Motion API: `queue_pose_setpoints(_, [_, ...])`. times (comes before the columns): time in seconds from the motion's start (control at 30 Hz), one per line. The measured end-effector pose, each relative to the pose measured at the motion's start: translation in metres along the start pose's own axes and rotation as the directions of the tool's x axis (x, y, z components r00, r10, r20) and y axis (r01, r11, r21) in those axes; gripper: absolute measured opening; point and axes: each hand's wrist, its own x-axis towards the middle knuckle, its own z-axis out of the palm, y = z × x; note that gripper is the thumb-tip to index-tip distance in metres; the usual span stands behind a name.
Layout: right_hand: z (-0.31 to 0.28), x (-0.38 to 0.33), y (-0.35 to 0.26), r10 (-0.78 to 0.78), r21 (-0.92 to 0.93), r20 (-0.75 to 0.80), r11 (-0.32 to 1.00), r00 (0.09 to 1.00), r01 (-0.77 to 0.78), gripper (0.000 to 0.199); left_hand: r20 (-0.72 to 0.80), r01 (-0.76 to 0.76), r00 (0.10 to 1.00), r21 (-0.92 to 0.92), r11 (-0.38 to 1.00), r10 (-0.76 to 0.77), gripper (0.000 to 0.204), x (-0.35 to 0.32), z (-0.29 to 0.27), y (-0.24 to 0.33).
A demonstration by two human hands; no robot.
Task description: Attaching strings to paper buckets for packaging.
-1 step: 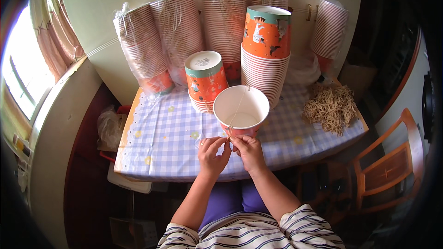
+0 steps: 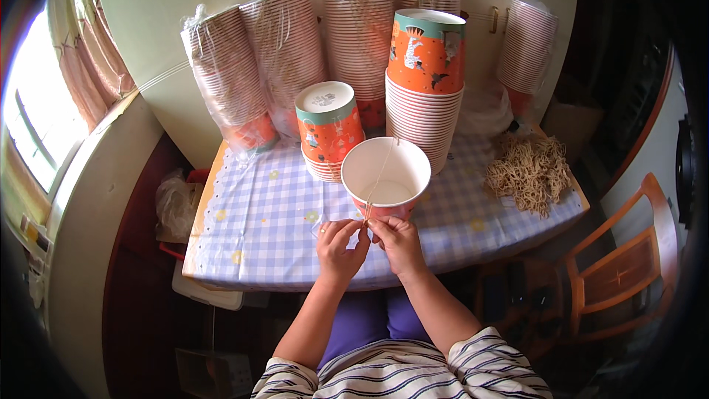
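Observation:
An open paper bucket [image 2: 385, 185], white inside and orange outside, stands near the table's front edge. Thin tan string [image 2: 382, 170] stretches from its far rim across the mouth and down over the near rim to my fingers. My left hand [image 2: 341, 247] pinches the string just in front of the bucket. Against it, the fingertips of my right hand [image 2: 397, 242] are closed on the same string. Both hands meet there; the exact hold between the fingertips is too small to make out.
Behind the bucket stand a short upside-down bucket stack [image 2: 329, 129] and a taller stack [image 2: 426, 59]. Several plastic-wrapped stacks [image 2: 284, 52] line the back. A tangled heap of tan string [image 2: 530, 174] lies at the right on the checked tablecloth [image 2: 255, 229]. A wooden chair [image 2: 620, 266] is at right.

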Motion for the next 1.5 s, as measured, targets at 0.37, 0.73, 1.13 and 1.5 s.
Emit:
queue_pose_setpoints(0.37, [-0.006, 0.000, -0.001, -0.111, -0.232, 0.024, 0.966, 0.994, 0.113, 0.018, 0.020, -0.134, 0.991, 0.098, 0.986, 0.132, 0.019, 0.010, -0.002, 0.005])
queue_pose_setpoints(0.73, [-0.005, 0.004, 0.001, 0.092, 0.027, 0.012, 0.995, 0.996, -0.093, 0.017, -0.006, 0.064, 0.998, -0.056, 0.996, -0.064, 0.022, -0.002, -0.001, 0.003])
queue_pose_setpoints(1.13, [-0.005, 0.008, 0.014, -0.039, 0.044, -0.011, 0.998, 0.999, 0.039, 0.017, 0.061, 0.433, 0.895, -0.354, 0.829, -0.441, 0.008, -0.009, 0.002, -0.007])
queue_pose_setpoints(1.5, [-0.008, 0.004, 0.012, -0.569, -0.476, -0.046, 0.735, 0.821, 0.483, 0.013, 0.187, 0.589, 0.786, -0.518, 0.620, -0.590, 0.003, -0.008, 0.002, -0.004])
